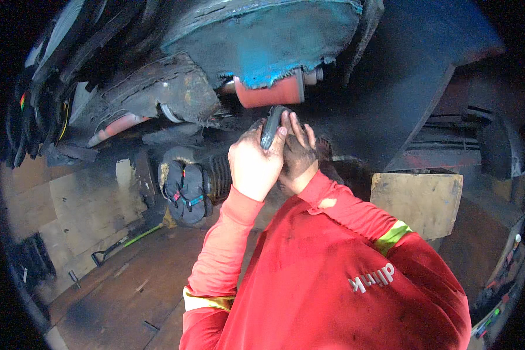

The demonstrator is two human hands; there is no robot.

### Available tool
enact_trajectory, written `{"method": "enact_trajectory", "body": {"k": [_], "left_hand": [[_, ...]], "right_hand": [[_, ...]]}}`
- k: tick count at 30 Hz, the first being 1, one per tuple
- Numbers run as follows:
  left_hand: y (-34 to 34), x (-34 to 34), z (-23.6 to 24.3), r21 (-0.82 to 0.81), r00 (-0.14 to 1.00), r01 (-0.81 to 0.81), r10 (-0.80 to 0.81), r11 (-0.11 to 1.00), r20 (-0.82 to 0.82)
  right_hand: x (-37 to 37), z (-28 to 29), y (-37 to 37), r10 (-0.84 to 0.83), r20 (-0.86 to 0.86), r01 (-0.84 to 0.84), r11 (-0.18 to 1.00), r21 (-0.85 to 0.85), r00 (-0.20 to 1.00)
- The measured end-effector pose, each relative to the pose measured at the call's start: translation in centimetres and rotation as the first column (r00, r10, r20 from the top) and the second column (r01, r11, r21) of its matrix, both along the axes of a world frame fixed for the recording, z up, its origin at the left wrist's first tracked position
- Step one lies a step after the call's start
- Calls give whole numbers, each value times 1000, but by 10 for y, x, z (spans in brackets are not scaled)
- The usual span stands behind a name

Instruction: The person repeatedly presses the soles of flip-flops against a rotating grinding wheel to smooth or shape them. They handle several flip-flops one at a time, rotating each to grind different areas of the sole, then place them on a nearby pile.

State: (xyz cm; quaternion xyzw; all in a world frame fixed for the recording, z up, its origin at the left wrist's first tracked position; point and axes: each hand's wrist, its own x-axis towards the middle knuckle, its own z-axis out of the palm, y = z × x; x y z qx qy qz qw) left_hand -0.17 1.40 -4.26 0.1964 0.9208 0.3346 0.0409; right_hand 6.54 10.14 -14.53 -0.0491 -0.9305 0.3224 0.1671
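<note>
A dark, flat piece (pixel 270 129), perhaps a rubber sole seen edge-on, stands upright between my two hands. My left hand (pixel 254 160) is closed round its near side, with the thumb pointing up along it. My right hand (pixel 299 157), blackened across the palm, presses its raised fingers against the other side. The top of the piece is just under a red roller (pixel 269 97), and I cannot tell whether the two touch. A frayed blue-grey cover (pixel 274 44) hangs over the roller.
Dark flip-flops (pixel 188 192) lie left of my forearm, beside a ribbed black hose (pixel 219 175). Dark strips (pixel 70 73) hang at the upper left. A tool with a green handle (pixel 143 235) lies on the brown floor (pixel 122 303). A tan board (pixel 417 203) stands at the right.
</note>
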Motion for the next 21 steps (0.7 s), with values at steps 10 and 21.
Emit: {"method": "enact_trajectory", "body": {"k": [10, 21], "left_hand": [[21, -5, -8, 33, 996, -61, 59, 998, 65], [9, 22, 20, 99, 995, -35, 43, 994, -86]], "right_hand": [[5, 4, 14, 13, 186, -14, 1000, 2, 983], [10, 9, 24, 132, -72, -113, 967, 229, 989]]}}
